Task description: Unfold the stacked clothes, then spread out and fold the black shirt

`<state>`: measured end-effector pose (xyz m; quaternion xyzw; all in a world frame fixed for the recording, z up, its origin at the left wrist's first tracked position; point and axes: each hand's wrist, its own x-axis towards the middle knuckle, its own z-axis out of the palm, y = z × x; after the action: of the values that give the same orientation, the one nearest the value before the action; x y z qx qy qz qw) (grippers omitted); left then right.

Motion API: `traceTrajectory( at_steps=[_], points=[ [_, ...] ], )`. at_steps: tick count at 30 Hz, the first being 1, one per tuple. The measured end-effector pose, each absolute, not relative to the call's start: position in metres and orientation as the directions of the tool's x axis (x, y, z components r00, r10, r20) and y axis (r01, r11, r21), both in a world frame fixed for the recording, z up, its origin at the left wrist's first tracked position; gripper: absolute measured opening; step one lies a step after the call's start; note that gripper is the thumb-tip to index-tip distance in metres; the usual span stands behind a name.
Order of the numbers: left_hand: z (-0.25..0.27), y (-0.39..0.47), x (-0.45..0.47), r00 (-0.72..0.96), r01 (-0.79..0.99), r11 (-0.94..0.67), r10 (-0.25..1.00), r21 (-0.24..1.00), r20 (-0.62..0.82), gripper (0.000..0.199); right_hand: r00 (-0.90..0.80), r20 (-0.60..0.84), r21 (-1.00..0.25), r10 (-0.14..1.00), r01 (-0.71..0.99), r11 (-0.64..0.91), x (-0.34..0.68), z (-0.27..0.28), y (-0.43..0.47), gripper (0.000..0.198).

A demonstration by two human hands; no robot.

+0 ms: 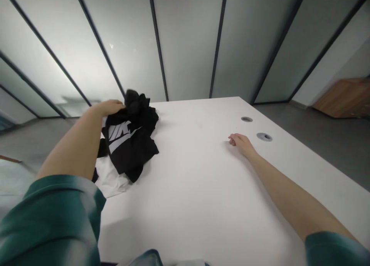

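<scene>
At the left side of the white table (199,173), my left hand (111,106) has its fingers closed on the bunched upper edge of a black shirt (131,152). Large white lettering shows on the shirt's crumpled front. Beneath and beside it lies a white garment (111,179), partly covered, with more dark cloth at the table's left edge. My right hand (241,143) is apart from the clothes, low over the right part of the table. Its fingers are curled in, and nothing shows in them.
Two round cable grommets (264,136) are set in the tabletop on the right. Frosted glass panels (187,46) with dark frames stand behind the table. A wooden piece of furniture (343,98) is on the floor at the far right.
</scene>
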<state>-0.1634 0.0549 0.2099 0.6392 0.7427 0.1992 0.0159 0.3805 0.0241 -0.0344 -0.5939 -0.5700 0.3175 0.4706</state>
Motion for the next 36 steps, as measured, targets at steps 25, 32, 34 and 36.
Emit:
traceTrajectory(
  at_steps=[25, 32, 34, 36],
  points=[
    [0.152, -0.043, -0.157, -0.069, 0.997, 0.071, 0.925, 0.007, 0.373, 0.036, 0.041, 0.245, -0.601, 0.969, 0.790, 0.118, 0.375, -0.033, 0.018, 0.028],
    [0.101, -0.063, -0.118, 0.360, 0.922, -0.339, 0.928, -0.186, 0.093, 0.043, 0.018, 0.239, -0.536, 0.971, 0.836, 0.116, 0.373, -0.032, 0.016, 0.026],
    [0.071, -0.060, -0.105, 0.345, 0.898, -0.327, 0.939, -0.292, 0.008, 0.039, 0.004, 0.254, -0.514, 0.967, 0.847, 0.132, 0.373, -0.032, 0.015, 0.025],
    [0.052, -0.056, -0.101, 0.283, 0.906, -0.271, 0.959, -0.324, -0.009, 0.028, -0.007, 0.261, -0.504, 0.965, 0.852, 0.142, 0.373, -0.031, 0.014, 0.024]
  ],
)
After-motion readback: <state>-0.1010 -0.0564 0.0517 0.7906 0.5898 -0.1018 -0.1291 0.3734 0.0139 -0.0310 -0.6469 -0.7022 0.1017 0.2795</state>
